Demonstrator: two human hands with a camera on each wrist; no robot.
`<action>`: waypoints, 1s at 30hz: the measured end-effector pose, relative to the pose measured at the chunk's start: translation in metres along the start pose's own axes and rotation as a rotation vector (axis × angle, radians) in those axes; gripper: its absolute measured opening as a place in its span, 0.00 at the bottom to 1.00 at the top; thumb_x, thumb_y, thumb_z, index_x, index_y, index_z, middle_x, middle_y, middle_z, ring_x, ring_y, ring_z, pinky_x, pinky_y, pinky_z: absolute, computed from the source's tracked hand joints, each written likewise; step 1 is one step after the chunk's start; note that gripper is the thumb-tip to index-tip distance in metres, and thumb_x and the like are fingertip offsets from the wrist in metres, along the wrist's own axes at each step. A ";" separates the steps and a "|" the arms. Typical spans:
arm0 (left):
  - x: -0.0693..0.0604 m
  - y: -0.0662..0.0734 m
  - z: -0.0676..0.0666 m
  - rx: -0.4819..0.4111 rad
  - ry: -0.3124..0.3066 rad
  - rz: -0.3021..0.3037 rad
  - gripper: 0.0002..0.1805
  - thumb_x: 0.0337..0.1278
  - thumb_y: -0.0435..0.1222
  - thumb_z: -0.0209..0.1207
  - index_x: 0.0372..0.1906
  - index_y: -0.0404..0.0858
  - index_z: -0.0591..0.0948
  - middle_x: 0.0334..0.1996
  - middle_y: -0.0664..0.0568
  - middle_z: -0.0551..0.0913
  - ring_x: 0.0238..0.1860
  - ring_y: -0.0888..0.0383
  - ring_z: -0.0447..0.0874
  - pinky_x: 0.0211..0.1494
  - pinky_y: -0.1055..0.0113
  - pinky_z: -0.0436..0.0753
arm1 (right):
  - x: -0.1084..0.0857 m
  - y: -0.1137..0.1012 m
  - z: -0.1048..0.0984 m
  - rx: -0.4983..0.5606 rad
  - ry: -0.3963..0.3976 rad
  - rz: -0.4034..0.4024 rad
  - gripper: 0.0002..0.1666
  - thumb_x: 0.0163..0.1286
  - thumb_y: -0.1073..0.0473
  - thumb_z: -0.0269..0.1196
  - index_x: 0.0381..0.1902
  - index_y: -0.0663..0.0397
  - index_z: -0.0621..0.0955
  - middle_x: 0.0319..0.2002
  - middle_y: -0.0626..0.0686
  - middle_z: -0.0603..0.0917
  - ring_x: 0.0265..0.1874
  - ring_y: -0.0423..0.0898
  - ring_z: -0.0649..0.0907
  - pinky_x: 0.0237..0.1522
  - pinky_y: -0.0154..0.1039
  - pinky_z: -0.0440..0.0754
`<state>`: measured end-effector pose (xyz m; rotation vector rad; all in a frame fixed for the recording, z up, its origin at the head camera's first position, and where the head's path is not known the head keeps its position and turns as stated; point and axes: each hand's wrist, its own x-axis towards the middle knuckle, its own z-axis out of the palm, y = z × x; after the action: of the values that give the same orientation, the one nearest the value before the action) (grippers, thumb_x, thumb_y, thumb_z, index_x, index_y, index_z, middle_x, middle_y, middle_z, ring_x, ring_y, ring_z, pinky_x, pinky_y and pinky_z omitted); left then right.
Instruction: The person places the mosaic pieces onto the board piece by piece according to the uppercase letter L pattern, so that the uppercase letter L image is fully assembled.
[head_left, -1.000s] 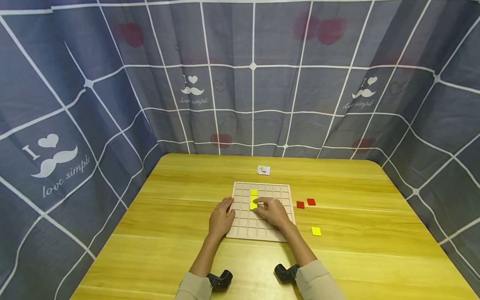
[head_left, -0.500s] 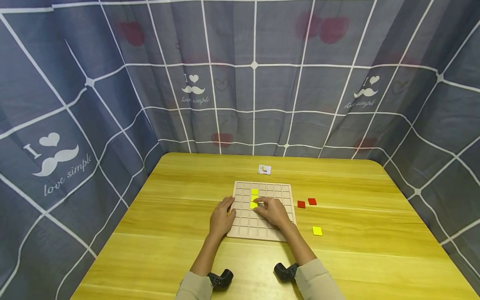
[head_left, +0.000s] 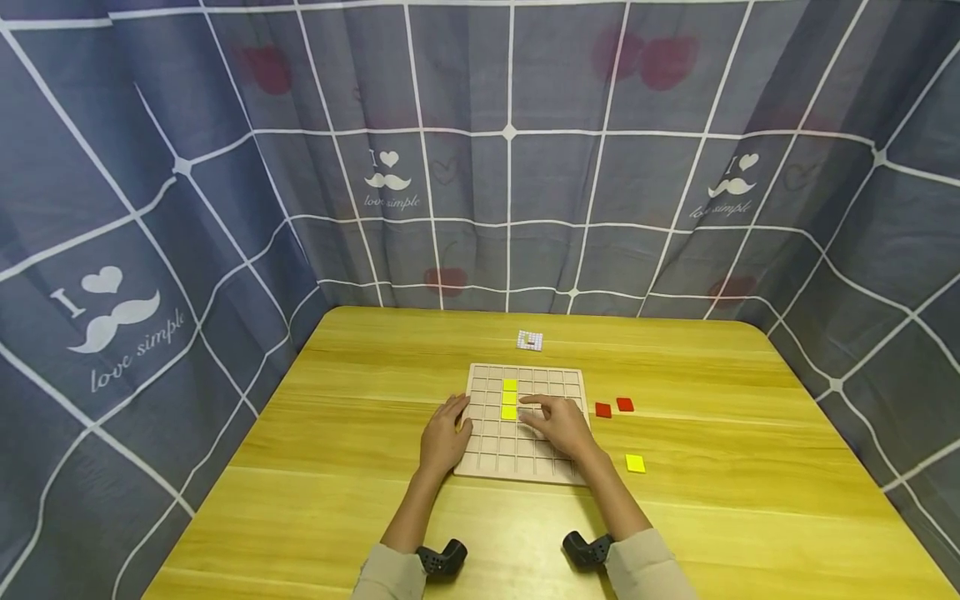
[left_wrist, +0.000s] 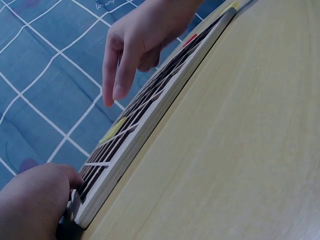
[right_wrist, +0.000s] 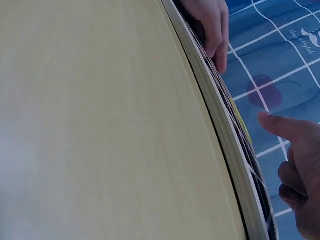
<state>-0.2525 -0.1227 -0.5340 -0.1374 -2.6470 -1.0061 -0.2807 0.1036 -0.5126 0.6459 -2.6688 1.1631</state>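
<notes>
- R hand [head_left: 558, 425] now off yellow tiles [head_left: 509, 398]; fingers parted, empty.
- Col. of 3 appears seated.
- L hand [head_left: 442, 437] at grid board [head_left: 516, 451] edge, fingers relaxed.

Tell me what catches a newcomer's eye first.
Probably the three bright yellow tiles in a column on the pale gridded board, between the person's left hand at its left edge and right hand over it. Next, the two red tiles on the table right of the board, then the white-lined curtain behind.
</notes>
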 end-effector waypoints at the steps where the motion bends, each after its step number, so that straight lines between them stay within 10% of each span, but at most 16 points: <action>1: 0.000 0.000 0.000 0.001 0.001 -0.001 0.22 0.57 0.35 0.55 0.58 0.38 0.76 0.59 0.51 0.73 0.63 0.50 0.65 0.64 0.51 0.65 | -0.001 0.001 -0.002 -0.001 0.006 -0.002 0.16 0.58 0.52 0.66 0.45 0.48 0.84 0.08 0.40 0.59 0.10 0.35 0.54 0.11 0.29 0.54; 16: -0.001 0.003 0.000 -0.001 0.001 0.013 0.21 0.57 0.35 0.55 0.58 0.38 0.76 0.59 0.51 0.73 0.63 0.48 0.65 0.63 0.49 0.66 | -0.036 0.020 -0.063 -0.035 0.146 -0.021 0.16 0.56 0.55 0.68 0.43 0.51 0.84 0.10 0.40 0.57 0.11 0.33 0.54 0.12 0.29 0.54; 30: -0.003 0.003 -0.003 -0.001 0.001 0.026 0.22 0.58 0.35 0.55 0.58 0.37 0.75 0.59 0.48 0.73 0.63 0.48 0.65 0.64 0.50 0.66 | -0.104 0.058 -0.102 0.051 0.198 0.212 0.20 0.57 0.50 0.67 0.46 0.50 0.83 0.11 0.44 0.59 0.09 0.36 0.56 0.09 0.35 0.61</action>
<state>-0.2488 -0.1226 -0.5309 -0.1713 -2.6368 -0.9988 -0.2164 0.2471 -0.5133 0.2425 -2.5924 1.2770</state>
